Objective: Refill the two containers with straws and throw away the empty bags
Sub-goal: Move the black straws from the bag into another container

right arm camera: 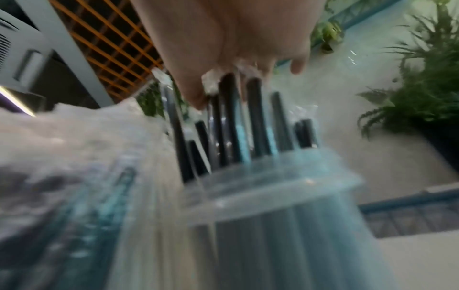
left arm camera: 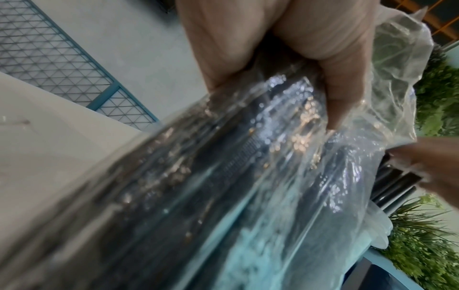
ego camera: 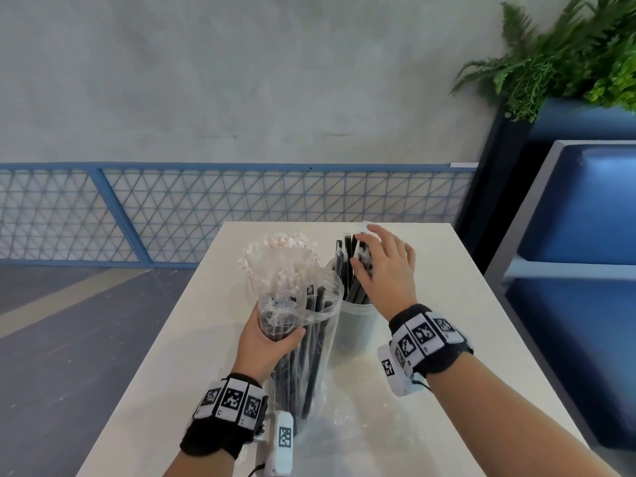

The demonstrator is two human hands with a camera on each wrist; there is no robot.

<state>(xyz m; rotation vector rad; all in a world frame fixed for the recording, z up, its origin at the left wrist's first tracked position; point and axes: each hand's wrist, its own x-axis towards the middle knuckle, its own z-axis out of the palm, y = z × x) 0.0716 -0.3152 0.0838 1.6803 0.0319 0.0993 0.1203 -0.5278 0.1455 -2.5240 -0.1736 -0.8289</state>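
My left hand [ego camera: 275,335] grips a clear plastic bag of black straws [ego camera: 306,349], held nearly upright on the white table [ego camera: 447,304]. In the left wrist view my fingers [left arm camera: 273,49] wrap the crinkled bag [left arm camera: 248,176]. Behind the bag stand white paper-wrapped straws [ego camera: 275,247]; their container is mostly hidden. To the right is a translucent container [ego camera: 354,328] holding black wrapped straws [ego camera: 347,266]. My right hand [ego camera: 375,259] rests on their tops with fingers spread. The right wrist view shows the fingers [right arm camera: 236,39] touching the straw tops [right arm camera: 231,117] above the container rim [right arm camera: 273,196].
A flattened piece of clear plastic [ego camera: 347,421] lies on the table near my right forearm. A blue padded bench [ego camera: 578,208] and a fern planter [ego camera: 568,56] stand to the right. A blue mesh railing [ego camera: 206,215] runs beyond the table's far edge.
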